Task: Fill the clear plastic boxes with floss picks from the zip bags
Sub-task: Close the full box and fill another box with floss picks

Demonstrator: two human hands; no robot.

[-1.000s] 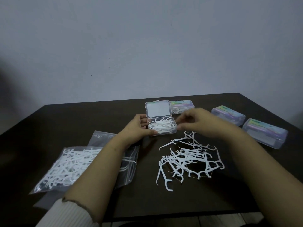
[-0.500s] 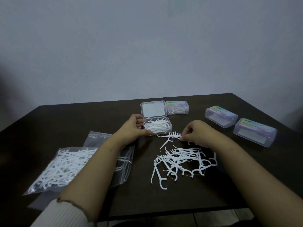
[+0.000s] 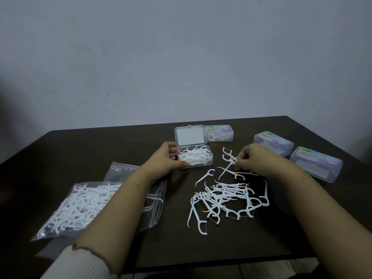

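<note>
**Floss picks pinched beside the open box**

On the dark tabletop (image 3: 80, 150), just ahead of me, the open clear box (image 3: 194, 160) sits with its lid standing up behind it and a layer of white floss picks already inside. My left hand (image 3: 165, 160) holds it — thumb along the near left corner, fingers (image 3: 172, 150) curled on the left wall, closed on the box.

Just right of the box, my right hand (image 3: 254, 160) is closed in a pinch on a few held picks (image 3: 228, 160); their forked heads stick up and to the left, clear of the surface. How many I have, I cannot tell.

Below that hand lies the loose pile of picks (image 3: 225, 198), spread and tangled on the tabletop, with one stray (image 3: 198, 220) at its near left edge.

To the left, partly under my left forearm, a zip bag (image 3: 78, 206) lies flat and full of picks; a second, nearly empty bag (image 3: 155, 204) lies partly beneath it.

Behind the open box a closed box (image 3: 219, 133) shows picks through its wall. Two more closed boxes (image 3: 273, 143) (image 3: 317, 167) with coloured labels sit well off to the right.
</note>
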